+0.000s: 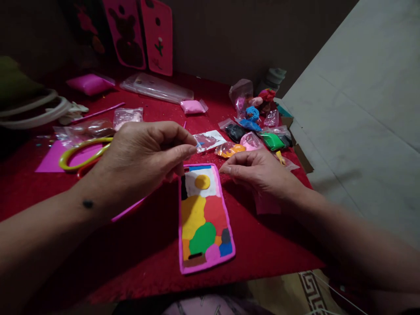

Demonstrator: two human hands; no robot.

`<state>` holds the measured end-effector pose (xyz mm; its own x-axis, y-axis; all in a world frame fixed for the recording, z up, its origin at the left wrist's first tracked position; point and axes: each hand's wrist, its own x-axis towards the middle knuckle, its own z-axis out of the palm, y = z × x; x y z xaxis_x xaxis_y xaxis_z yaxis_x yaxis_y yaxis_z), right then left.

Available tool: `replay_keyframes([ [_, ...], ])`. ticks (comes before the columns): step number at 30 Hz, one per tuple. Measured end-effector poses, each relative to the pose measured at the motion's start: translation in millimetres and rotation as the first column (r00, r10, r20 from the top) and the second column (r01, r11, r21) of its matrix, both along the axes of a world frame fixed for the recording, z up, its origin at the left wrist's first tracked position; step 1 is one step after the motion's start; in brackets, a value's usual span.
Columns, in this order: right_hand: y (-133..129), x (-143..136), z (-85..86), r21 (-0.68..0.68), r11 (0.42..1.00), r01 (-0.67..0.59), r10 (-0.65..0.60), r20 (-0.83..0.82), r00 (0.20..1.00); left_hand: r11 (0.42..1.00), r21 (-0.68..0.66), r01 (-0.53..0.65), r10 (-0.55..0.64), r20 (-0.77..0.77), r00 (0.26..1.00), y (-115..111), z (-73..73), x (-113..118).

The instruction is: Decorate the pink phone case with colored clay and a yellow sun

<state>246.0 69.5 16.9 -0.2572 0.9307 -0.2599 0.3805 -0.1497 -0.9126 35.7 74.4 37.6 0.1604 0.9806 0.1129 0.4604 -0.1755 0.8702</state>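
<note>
A phone case [200, 218] lies flat on the red cloth, its back covered with patches of coloured clay inside a pink rim. A yellow clay disc [202, 181] sits on the white patch near its top. Over the case's upper left corner is my left hand [157, 151], thumb and forefinger pinched together; whatever they hold is too small to make out. My right hand [256, 170] is beside the upper right edge, its fingertips pinched too, and their content cannot be made out. Just beyond the hands lies a clear packet with white clay [211, 139].
Packets of orange clay [231, 150], black clay [233, 130] and green clay [274, 141] crowd the right back. Scissors with a yellow handle [67, 162] lie left, near a pink packet [90, 84]. Decorated pink cases [159, 39] lean on the wall behind a clear case [157, 87].
</note>
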Motion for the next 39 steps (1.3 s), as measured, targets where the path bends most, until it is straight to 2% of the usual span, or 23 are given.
replay_keyframes([
  [4, 8, -7, 1.5, 0.012, 1.000, -0.028, 0.028, 0.042, 0.999, 0.994, -0.103, -0.036, 0.042, 0.054, 0.998, 6, -6.9, -9],
  [14, 6, -17, -11.5, 0.005, 1.000, -0.010, 0.010, -0.013, 1.000, 0.994, -0.096, 0.046, -0.042, 0.046, 0.998, 8, -24.3, -12],
  [25, 6, -18, -15.6, -0.020, 0.999, 0.031, -0.030, 0.009, 0.999, 0.996, -0.073, 0.060, -0.061, -0.012, 0.998, 8, -24.0, -11],
  [32, 9, -17, -19.4, 0.041, 0.999, -0.017, 0.014, 0.074, 0.997, 0.991, -0.125, 0.052, -0.059, -0.051, 0.997, 5, -21.2, -8],
  [39, 7, -18, -19.6, 0.104, 0.994, -0.043, 0.028, 0.141, 0.990, 0.997, -0.055, 0.057, -0.063, -0.116, 0.991, 5, -20.7, -9],
])
